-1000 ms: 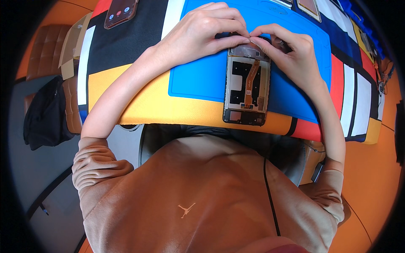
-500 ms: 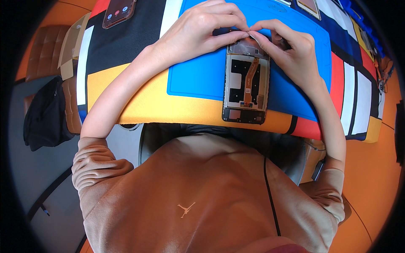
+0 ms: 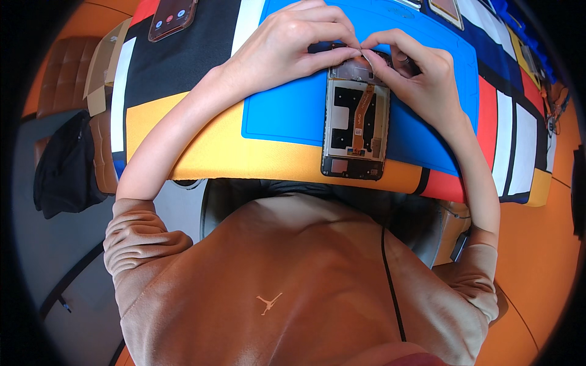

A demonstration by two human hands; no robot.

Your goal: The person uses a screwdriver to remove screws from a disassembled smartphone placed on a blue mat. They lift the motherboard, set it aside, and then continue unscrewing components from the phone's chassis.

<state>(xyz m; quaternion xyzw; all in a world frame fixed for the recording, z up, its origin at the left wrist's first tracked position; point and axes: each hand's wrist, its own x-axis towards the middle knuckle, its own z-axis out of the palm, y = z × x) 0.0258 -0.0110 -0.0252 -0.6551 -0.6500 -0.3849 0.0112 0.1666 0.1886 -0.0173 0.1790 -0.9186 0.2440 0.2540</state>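
Observation:
An opened smartphone (image 3: 357, 131) lies lengthwise toward me, its inside showing an orange ribbon cable (image 3: 360, 122) over a black and silver frame. Its far part rests on a blue work mat (image 3: 281, 116), and its near end lies over the yellow cloth. At the phone's far end, my left hand (image 3: 305, 39) and my right hand (image 3: 418, 64) meet, thumbs and forefingers pinched together fingertip to fingertip. Whatever they pinch is too small or hidden to make out. A ring sits on a finger of my right hand.
Another phone (image 3: 173, 19) with a lit screen lies at the far left on the patterned tablecloth (image 3: 183, 67). Further phone parts (image 3: 447, 11) lie along the mat's far right edge. Left of the table are a cardboard box (image 3: 104, 67) and a black bag (image 3: 70, 161).
My fingertips have shifted very slightly at the phone's far end, both hands still pinched together. The phone stays in place.

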